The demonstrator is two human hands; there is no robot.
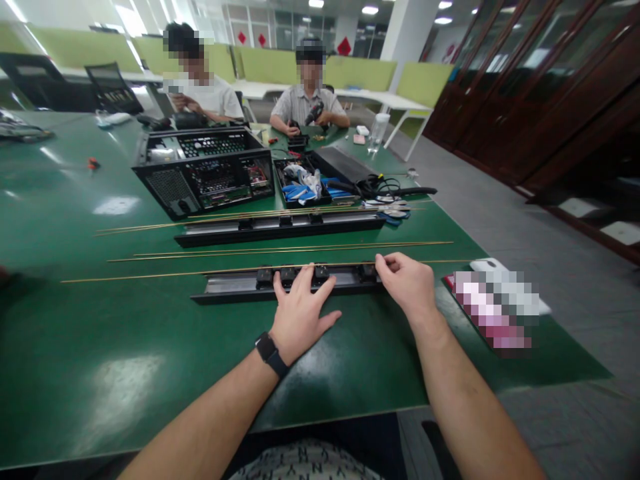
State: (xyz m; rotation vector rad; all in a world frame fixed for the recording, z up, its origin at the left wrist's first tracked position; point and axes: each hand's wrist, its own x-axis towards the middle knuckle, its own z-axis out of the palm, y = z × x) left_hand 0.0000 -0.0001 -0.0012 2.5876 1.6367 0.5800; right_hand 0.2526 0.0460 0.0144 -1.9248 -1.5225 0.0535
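Note:
A long black channel with a silvery inside lies across the table in front of me. Several small black blocks sit along it, one of them apart at the right end. My left hand rests over the middle blocks, fingers spread and fingertips touching them. Along the channel's far side runs a thin brass rod, sticking out well past both ends. The thumb and forefinger of my right hand are pinched on this rod, beside the right-hand block.
Beyond lie two loose brass rods and a second black channel. Farther back stand an open computer case and a tray of gloves. A phone and a red-edged pack lie right. Two people sit opposite.

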